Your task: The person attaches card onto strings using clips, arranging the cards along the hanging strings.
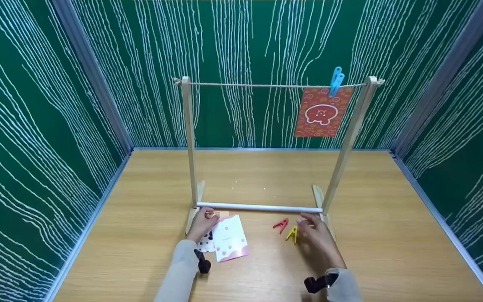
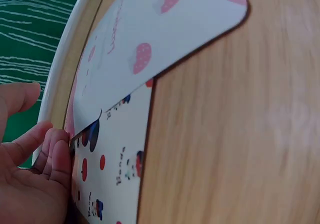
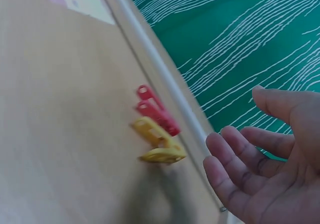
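The white rectangular card with pink strawberry prints point(image 1: 229, 239) lies on the wood-grain surface point(image 1: 141, 260), just in front of the white round rod point(image 1: 262, 207) that joins the feet of the pale wooden stand point(image 1: 357, 121). From my head view I see it overlapping a white card printed with pandas and red dots point(image 2: 112, 164), part of which is covered. The left hand point(image 1: 201, 224) is at the cards' edge with its grip released: my left wrist view shows the thumb apart and the other fingers loosely bent, though I cannot tell whether the fingertips touch the card. The right hand point(image 1: 319, 237) has a released grip too, its fingers relaxed and slightly spread, holding nothing. It is near the yellow plastic clip point(image 1: 292, 235), which lies just beside a red plastic clip point(image 1: 281, 225). Above, I have a red patterned card with a white-outlined cartoon figure point(image 1: 324, 121) hanging toward the right end of the thin rope point(image 1: 245, 85), fastened by a light-blue plastic clip point(image 1: 337, 82).
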